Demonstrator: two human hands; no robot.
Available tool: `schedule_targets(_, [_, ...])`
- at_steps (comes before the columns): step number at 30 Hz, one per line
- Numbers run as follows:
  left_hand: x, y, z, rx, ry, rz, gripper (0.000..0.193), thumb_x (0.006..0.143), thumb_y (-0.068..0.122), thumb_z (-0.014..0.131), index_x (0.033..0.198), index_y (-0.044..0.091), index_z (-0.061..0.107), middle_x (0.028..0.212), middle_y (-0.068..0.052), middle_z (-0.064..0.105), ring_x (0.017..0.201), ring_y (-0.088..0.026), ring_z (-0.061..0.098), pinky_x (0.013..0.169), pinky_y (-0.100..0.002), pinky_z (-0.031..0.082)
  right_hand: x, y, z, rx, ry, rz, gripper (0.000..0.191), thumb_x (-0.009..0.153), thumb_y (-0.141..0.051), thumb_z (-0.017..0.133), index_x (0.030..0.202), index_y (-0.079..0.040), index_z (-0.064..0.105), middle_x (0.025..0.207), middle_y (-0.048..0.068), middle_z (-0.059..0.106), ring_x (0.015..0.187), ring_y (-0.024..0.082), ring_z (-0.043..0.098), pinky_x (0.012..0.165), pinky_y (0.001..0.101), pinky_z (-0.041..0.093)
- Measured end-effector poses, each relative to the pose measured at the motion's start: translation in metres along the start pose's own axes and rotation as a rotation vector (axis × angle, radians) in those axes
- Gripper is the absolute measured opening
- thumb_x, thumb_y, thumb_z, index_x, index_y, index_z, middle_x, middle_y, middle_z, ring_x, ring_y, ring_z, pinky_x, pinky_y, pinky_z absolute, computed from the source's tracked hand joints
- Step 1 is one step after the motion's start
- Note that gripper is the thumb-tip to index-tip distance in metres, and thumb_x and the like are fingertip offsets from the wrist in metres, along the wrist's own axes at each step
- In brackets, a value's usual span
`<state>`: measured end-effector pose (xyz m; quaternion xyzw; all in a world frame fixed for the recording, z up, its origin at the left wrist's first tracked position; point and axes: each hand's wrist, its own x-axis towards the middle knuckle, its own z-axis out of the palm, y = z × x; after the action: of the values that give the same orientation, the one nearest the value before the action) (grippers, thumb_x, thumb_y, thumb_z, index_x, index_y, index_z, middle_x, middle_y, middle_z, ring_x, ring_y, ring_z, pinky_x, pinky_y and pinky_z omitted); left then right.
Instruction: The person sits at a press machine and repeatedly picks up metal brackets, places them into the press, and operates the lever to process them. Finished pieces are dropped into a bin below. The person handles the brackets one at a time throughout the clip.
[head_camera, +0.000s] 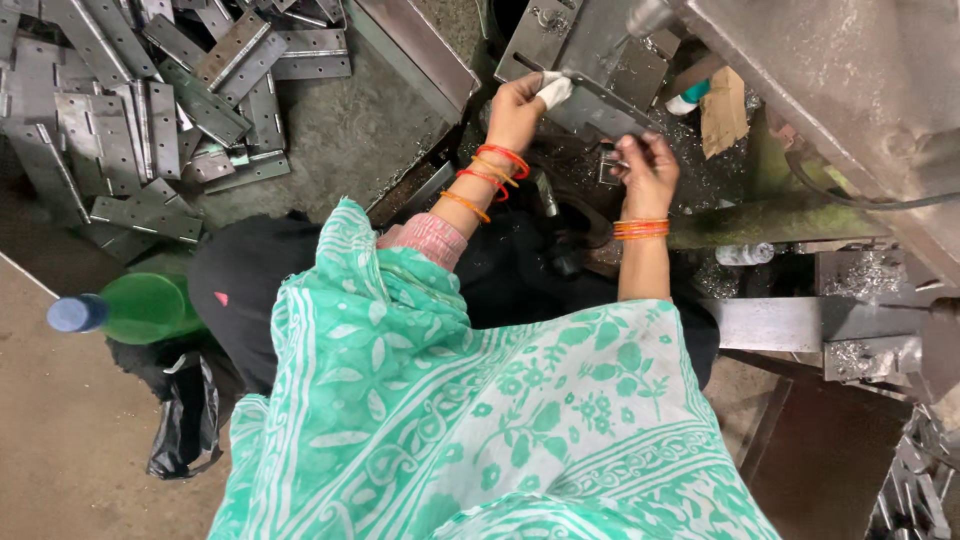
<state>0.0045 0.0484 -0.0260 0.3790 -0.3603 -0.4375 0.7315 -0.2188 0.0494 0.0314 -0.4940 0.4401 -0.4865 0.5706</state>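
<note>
Both hands (516, 108) (648, 170) grip the metal plate (600, 100).

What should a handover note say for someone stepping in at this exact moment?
Left hand: one finger wrapped in white, gripping the upper edge of a flat grey metal hinge plate at the machine.
Right hand: gripping the same plate's lower end.
Things: grey metal machine body above right; metal shavings on its ledges; pile of grey hinge plates on the floor far left; green plastic bottle with blue cap beside the person.
Done: one plate in hand at the machine.
Left: the floor pile.
</note>
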Motion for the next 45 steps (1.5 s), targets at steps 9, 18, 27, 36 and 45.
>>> schedule_targets(9, [0.013, 0.040, 0.000, 1.603, -0.097, 0.256, 0.050, 0.088, 0.032, 0.070, 0.132, 0.008, 0.068, 0.150, -0.009, 0.050, 0.141, -0.035, 0.036, 0.112, -0.067, 0.031, -0.005, 0.004, 0.028, -1.085, -0.012, -0.710, 0.023, 0.085, 0.000, 0.081, 0.103, -0.007, 0.069, 0.099, 0.011, 0.067, 0.090, 0.027, 0.069, 0.077, 0.0383, 0.058])
schedule_targets(18, [-0.028, 0.030, 0.006, 1.679, -0.375, 0.240, 0.049, 0.095, 0.041, 0.059, 0.133, 0.011, 0.068, 0.152, -0.004, 0.048, 0.149, -0.036, 0.025, 0.115, -0.079, 0.010, -0.057, -0.017, 0.054, -1.185, -0.315, -0.396, 0.034, 0.091, -0.016, 0.074, 0.124, -0.008, 0.067, 0.118, 0.016, 0.068, 0.111, 0.040, 0.063, 0.094, 0.0473, 0.052])
schedule_targets(27, [-0.010, -0.008, -0.001, 1.730, -0.367, 0.307, 0.039, 0.101, 0.034, 0.057, 0.130, 0.012, 0.072, 0.153, -0.003, 0.050, 0.152, -0.035, 0.022, 0.116, -0.078, 0.008, -0.158, 0.071, 0.038, -1.268, -0.166, -0.388, 0.054, 0.090, -0.024, 0.072, 0.138, -0.010, 0.055, 0.146, 0.017, 0.053, 0.126, 0.043, 0.054, 0.105, 0.0503, 0.051])
schedule_targets(36, [-0.025, 0.002, 0.005, 1.723, -0.253, 0.362, 0.043, 0.102, 0.031, 0.054, 0.136, 0.009, 0.067, 0.151, -0.006, 0.052, 0.150, -0.037, 0.024, 0.117, -0.076, 0.011, -0.165, 0.092, 0.032, -1.296, -0.229, -0.243, 0.050, 0.089, -0.031, 0.072, 0.134, -0.013, 0.060, 0.138, 0.021, 0.053, 0.123, 0.042, 0.054, 0.092, 0.0510, 0.053])
schedule_targets(45, [0.002, -0.006, 0.016, 1.760, -0.261, 0.284, 0.043, 0.097, 0.021, 0.055, 0.137, 0.009, 0.065, 0.146, -0.008, 0.056, 0.146, -0.040, 0.031, 0.114, -0.077, 0.014, -0.094, 0.026, 0.028, -1.411, -0.446, -0.121, 0.043, 0.095, -0.031, 0.071, 0.132, -0.011, 0.062, 0.117, 0.025, 0.066, 0.106, 0.047, 0.066, 0.090, 0.0552, 0.055])
